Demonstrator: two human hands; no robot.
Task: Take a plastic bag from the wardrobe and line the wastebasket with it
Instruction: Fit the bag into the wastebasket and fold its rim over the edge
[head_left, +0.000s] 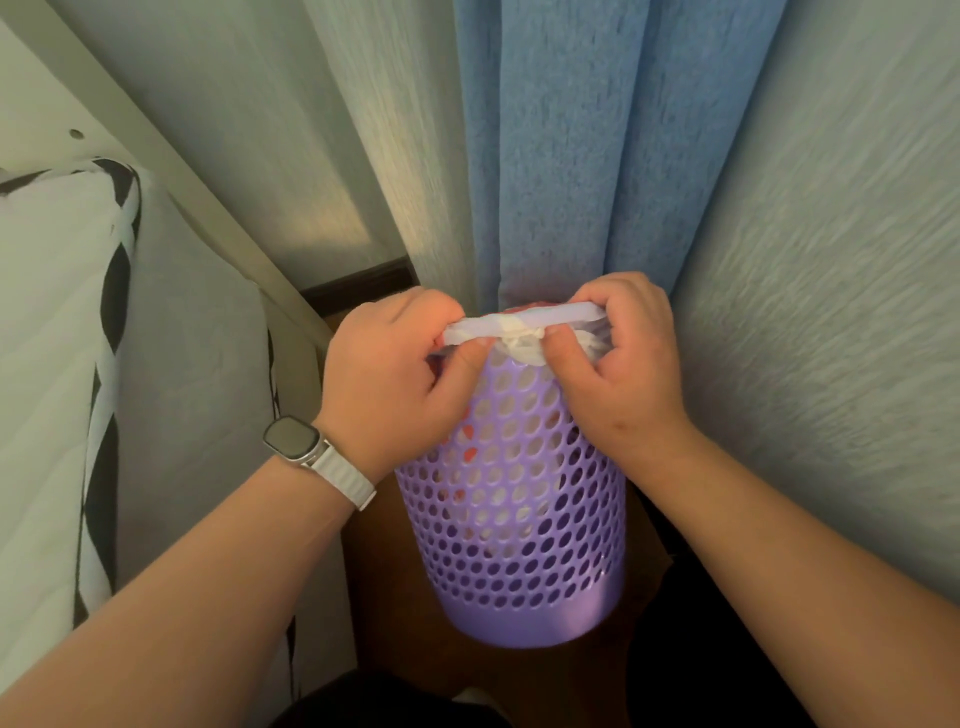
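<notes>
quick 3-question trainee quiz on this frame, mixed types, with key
1. True or false: the purple wastebasket has solid, unperforated walls.
2. Where does the white plastic bag show?
A. folded over the rim and bunched at the near edge
B. flat on the floor
C. draped on the blue curtain
3. Fill in: the left hand wears a ____ on its wrist.

Key:
1. false
2. A; the left hand and the right hand both pinch it at the rim
3. watch

Dim warm light, soft focus, wide-angle edge distortion
</notes>
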